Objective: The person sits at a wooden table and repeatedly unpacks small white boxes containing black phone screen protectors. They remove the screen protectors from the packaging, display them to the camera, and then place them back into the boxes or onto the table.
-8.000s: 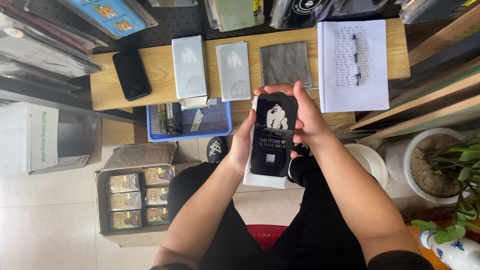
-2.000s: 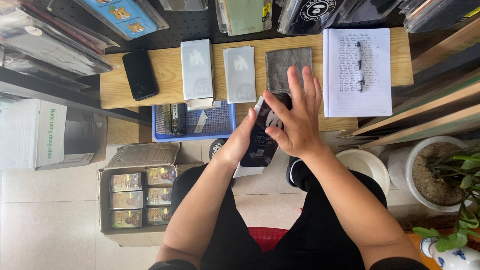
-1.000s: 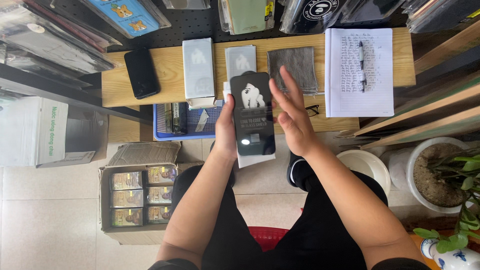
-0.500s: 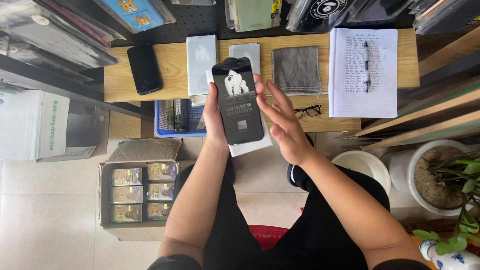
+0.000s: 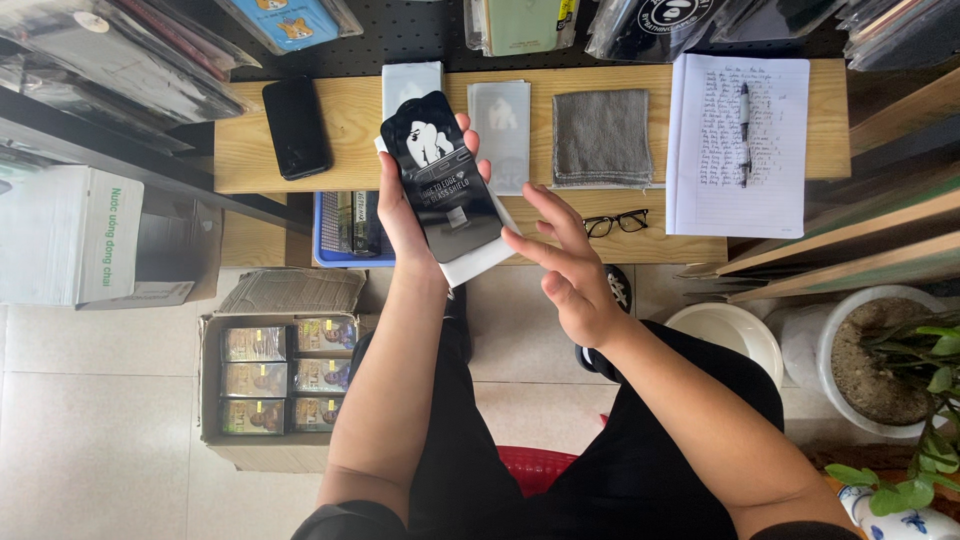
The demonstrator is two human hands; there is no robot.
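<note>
A black screen-protector sleeve (image 5: 442, 178) with a white backing sheet beneath it sits upright in the left hand (image 5: 405, 215), fingers curled round its far edge and thumb along the near side, held above the front edge of the wooden table (image 5: 300, 170). The right hand (image 5: 572, 270) hovers just beside the sleeve's lower corner, fingers spread and loose, gripping nothing.

Beyond the left hand lie a white sleeve (image 5: 410, 78) and a second pale sleeve (image 5: 500, 135). Further left of that hand rests a black phone (image 5: 296, 127). Beyond the right hand lie a grey cloth (image 5: 602, 138) and black glasses (image 5: 615, 222); to its right, a notebook (image 5: 740, 150) carrying a pen (image 5: 744, 120). Below the left forearm stands a cardboard box (image 5: 272, 385) of packets.
</note>
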